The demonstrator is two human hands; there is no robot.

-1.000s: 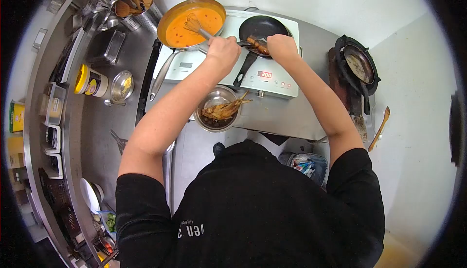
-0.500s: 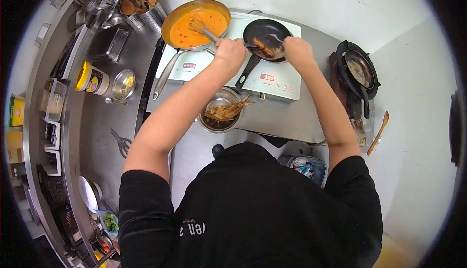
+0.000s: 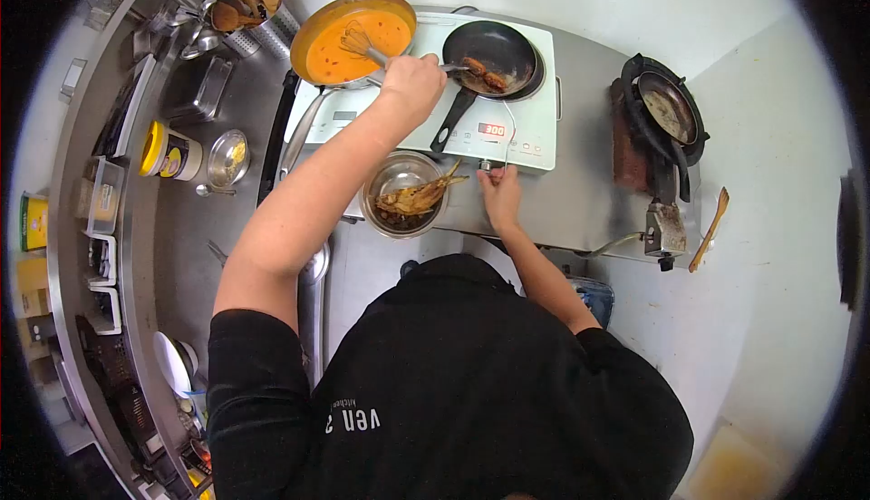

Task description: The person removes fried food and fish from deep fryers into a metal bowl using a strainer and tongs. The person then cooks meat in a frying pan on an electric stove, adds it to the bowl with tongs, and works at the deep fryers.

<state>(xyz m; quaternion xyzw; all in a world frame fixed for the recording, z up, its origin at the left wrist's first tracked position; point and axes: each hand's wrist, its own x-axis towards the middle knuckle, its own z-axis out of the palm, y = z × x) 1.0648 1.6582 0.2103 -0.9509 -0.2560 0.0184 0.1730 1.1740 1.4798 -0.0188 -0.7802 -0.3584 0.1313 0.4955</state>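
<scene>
My left hand (image 3: 414, 87) is closed around what look like metal tongs (image 3: 453, 67). Their tips reach browned pieces of food (image 3: 488, 76) in a small black frying pan (image 3: 480, 39). Beside that hand, a whisk (image 3: 358, 40) stands in orange sauce (image 3: 335, 56) in a wide pan (image 3: 313, 24). My right hand (image 3: 501, 196) has its thumb and fingers at the front knob (image 3: 487, 165) of the white induction cooker (image 3: 539, 137). A thin pale line curves up from near this hand toward the frying pan; I cannot tell what it is.
A metal bowl (image 3: 381, 169) with a fried fish (image 3: 412, 198) stands at the counter's front edge. To the right are a gas burner (image 3: 666, 228) with another pan (image 3: 671, 106) and a wooden utensil (image 3: 710, 228). Leftward stand a yellow-lidded tub (image 3: 172, 151) and utensil holders (image 3: 276, 33).
My right hand has left the frying pan's right rim and come down to the cooker's knob. The left hand stays beside the pans with the tongs. The view has shifted slightly.
</scene>
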